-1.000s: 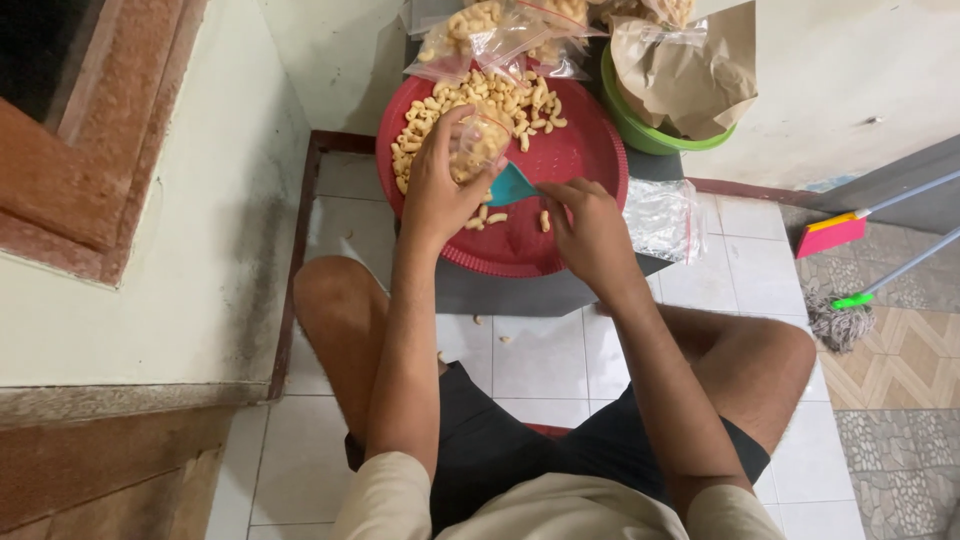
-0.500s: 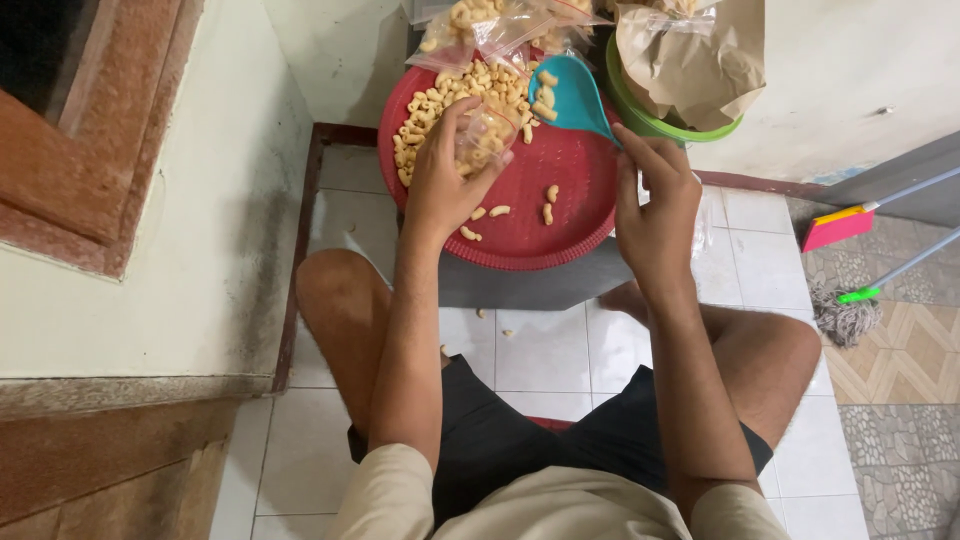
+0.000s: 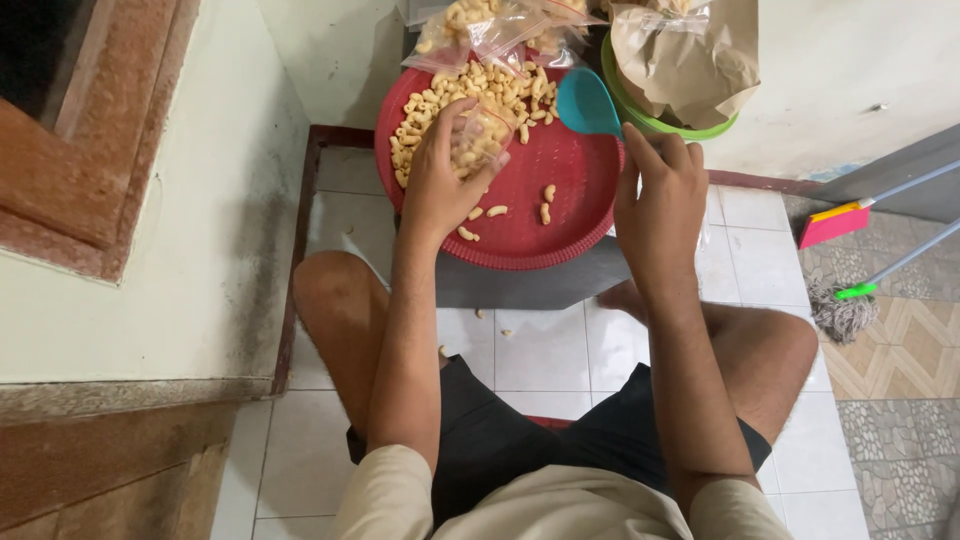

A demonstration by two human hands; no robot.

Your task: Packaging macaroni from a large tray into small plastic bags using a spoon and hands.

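A round red tray (image 3: pixel 560 215) holds a heap of pale macaroni-shaped snacks (image 3: pixel 470 95) along its far left side. My left hand (image 3: pixel 445 180) grips a small clear plastic bag (image 3: pixel 478 140) partly filled with the snacks, held over the tray. My right hand (image 3: pixel 655 195) holds a teal plastic scoop (image 3: pixel 588 103) by its handle, the bowl raised above the tray's right edge. A few loose snacks (image 3: pixel 545 200) lie on the bare part of the tray.
Filled clear bags (image 3: pixel 500 25) lie beyond the tray. A green bowl (image 3: pixel 690 128) with a brown paper bag (image 3: pixel 680 55) stands at the back right. A mop (image 3: pixel 850 295) and a pink dustpan (image 3: pixel 835 222) lie on the tiled floor at right. A wall (image 3: pixel 150 250) runs along the left.
My right hand has lifted the teal scoop from the tray's middle up and to the right, away from the bag. My left hand keeps holding the bag in about the same place.
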